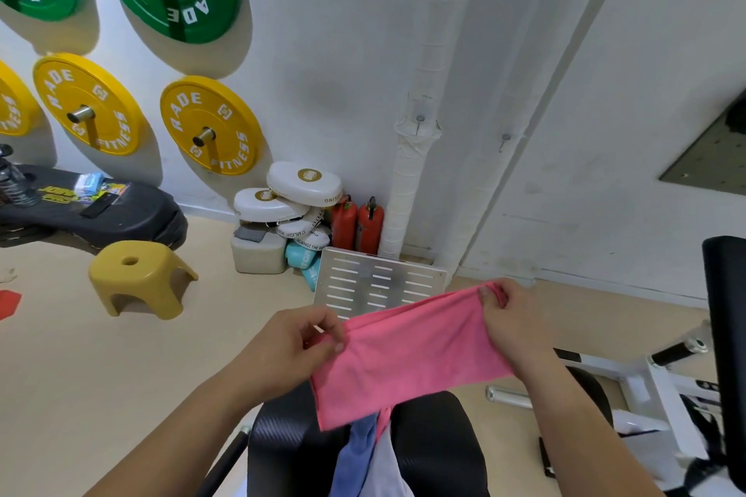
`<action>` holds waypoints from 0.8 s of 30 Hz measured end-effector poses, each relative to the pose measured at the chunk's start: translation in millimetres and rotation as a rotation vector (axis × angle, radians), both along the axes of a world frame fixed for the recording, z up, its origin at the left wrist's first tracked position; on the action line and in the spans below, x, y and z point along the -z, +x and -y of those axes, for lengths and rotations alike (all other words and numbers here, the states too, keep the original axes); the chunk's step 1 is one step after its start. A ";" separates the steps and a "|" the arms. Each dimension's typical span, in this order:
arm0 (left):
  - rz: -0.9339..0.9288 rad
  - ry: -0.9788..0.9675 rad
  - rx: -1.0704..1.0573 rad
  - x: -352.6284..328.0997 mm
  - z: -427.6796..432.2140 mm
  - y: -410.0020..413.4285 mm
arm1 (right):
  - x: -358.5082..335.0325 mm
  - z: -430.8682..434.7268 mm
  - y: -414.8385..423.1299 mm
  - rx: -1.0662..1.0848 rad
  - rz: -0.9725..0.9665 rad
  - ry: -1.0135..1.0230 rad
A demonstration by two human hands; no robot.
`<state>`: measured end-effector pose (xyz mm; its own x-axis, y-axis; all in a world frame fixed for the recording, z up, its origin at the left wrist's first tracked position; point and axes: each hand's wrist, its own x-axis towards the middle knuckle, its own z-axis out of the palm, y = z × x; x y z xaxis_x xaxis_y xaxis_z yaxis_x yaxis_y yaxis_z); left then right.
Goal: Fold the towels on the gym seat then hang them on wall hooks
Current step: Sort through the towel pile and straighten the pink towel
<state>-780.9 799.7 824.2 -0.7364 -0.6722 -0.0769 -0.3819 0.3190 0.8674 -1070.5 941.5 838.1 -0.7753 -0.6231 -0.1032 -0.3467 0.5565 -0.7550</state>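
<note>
Gym corner: white wall (363, 52), plates (210, 125) on pegs at upper left, yellow stool (139, 278) on the floor. Ahead on the wall, two small hooks (504, 138), both bare. At bottom centre, black seat (436, 448).

In hand: pink towel (407, 351), already doubled into a long band, stretched level between both hands, raised above the seat and apparently clear of it. Left hand (290, 347) pinching the left end between thumb and fingertips. Right hand (512, 319) gripping the right end, fingers curled over the gathered edge.

On the seat: blue towel (359, 452) and pale towel (387, 468) side by side, both loose and unfolded, trailing toward the near edge. Between them a thin pink strip, possibly a hanging corner of the held towel; too hidden to tell.

Progress: early stage. Nothing hung. First towel in mid-fold, probably one further fold short of hook-ready.

Remaining:
- finish folding the pink towel;
- fold the blue and pale towels;
- carry all three to the wall and hang them on the hooks, well apart from the seat.
</note>
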 end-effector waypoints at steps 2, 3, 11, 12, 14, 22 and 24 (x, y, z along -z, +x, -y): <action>0.043 0.020 0.008 4.6 2.3 1.1 | 2.2 0.7 1.8 -0.002 0.045 -0.061; 0.068 0.058 0.007 6.4 3.6 2.3 | 2.5 1.0 2.3 0.003 0.063 -0.091; 0.101 0.061 0.057 6.1 -1.4 0.2 | -2.8 -4.6 -7.0 0.037 0.076 -0.139; 0.003 0.144 -0.010 4.2 -2.5 -0.4 | -2.3 -7.4 -9.2 0.053 0.091 -0.140; -0.159 0.256 -0.208 1.6 -4.0 -3.8 | -2.1 -13.5 -10.5 0.069 0.134 -0.155; 0.069 0.413 -0.413 50.6 -3.1 2.4 | 47.5 -41.5 8.4 0.066 0.261 0.062; 0.123 0.354 -0.471 59.6 -0.9 5.6 | 50.7 -41.7 19.0 0.053 0.295 0.079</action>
<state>-775.3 800.6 764.6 -0.3368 -0.8420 -0.4213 -0.5161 -0.2092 0.8306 -1051.5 983.2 787.4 -0.7357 -0.5640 -0.3750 -0.0884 0.6290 -0.7724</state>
